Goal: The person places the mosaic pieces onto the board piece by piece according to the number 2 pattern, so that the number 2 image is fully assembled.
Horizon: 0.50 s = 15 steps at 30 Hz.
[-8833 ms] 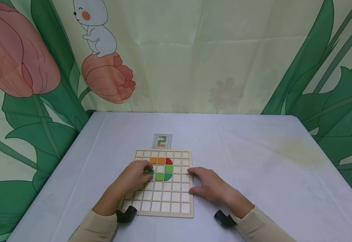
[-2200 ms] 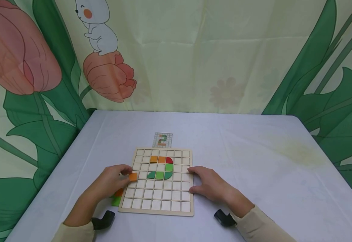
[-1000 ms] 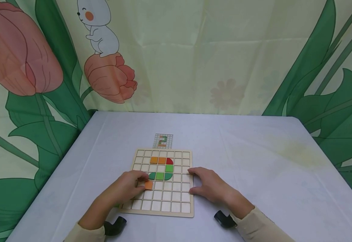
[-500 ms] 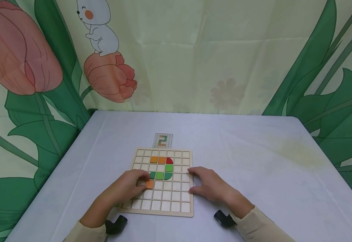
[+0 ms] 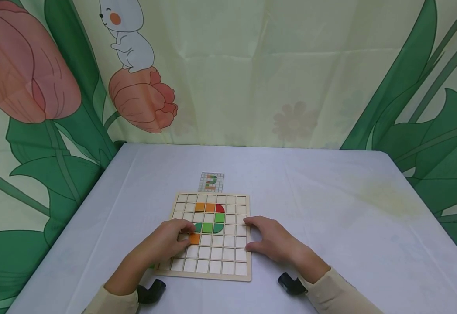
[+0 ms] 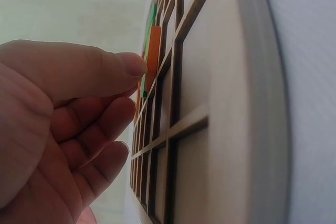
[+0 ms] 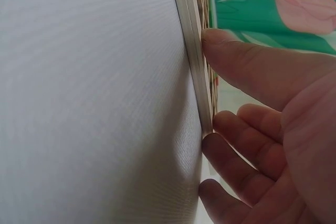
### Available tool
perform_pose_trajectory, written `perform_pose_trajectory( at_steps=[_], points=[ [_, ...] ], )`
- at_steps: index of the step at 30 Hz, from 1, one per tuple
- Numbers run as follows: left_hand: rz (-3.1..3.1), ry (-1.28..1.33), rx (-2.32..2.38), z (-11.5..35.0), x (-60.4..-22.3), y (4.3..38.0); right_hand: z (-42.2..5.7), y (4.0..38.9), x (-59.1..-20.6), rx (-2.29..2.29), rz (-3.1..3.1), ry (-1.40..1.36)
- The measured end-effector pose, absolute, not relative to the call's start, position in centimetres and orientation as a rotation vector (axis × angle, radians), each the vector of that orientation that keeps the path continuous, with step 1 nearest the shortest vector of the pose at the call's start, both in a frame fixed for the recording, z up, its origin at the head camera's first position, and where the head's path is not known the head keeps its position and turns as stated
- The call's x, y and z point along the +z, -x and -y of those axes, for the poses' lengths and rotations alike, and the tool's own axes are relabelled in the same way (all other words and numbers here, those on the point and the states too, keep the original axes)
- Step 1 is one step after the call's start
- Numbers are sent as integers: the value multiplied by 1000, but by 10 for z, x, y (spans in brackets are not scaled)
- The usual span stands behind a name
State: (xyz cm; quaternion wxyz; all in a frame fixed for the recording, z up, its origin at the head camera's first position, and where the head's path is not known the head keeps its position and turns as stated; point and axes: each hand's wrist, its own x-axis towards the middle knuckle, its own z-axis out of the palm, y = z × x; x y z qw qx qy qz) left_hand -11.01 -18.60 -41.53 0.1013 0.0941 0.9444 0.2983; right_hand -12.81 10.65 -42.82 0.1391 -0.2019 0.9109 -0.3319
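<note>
My left hand [image 5: 172, 239] pinches an orange square tile [image 5: 194, 239] at the wooden grid board [image 5: 202, 275], just below a dark green rounded tile [image 5: 198, 227]. In the left wrist view the thumb lies against the orange tile [image 6: 153, 51], which stands proud of the grid; the index finger is mostly hidden behind the thumb. On the board, two orange tiles [image 5: 210, 207], a red rounded tile [image 5: 220, 209], light green squares [image 5: 207, 227] and another dark green rounded tile [image 5: 218, 228] form a curve. My right hand [image 5: 273, 237] rests its thumb and fingertips against the board's right edge.
Beyond the board lies a small pattern card [image 5: 211, 182] with a coloured figure 2 on a grid. A bit of green tile [image 5: 152, 266] shows at the board's left edge, partly behind my left wrist. White cloth [image 5: 322, 196] covers the table.
The dark green rounded tile was let go on the board. My left hand then brought an orange tile rightward onto the grid, where it has shifted slightly. My right hand stayed at the edge.
</note>
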Motion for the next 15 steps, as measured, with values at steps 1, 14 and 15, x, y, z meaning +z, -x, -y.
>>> perform_pose_trajectory(
  at_steps=[1, 14, 15],
  points=[
    [-2790, -279, 880, 186, -415, 110, -106, 128, -428, -961, -2632, 582],
    [-2781, -269, 891, 186, -418, 112, -107, 128, -427, -972, -2626, 588],
    [-2784, -272, 886, 186, -419, 113, -107, 128, -427, -971, -2626, 588]
  ],
)
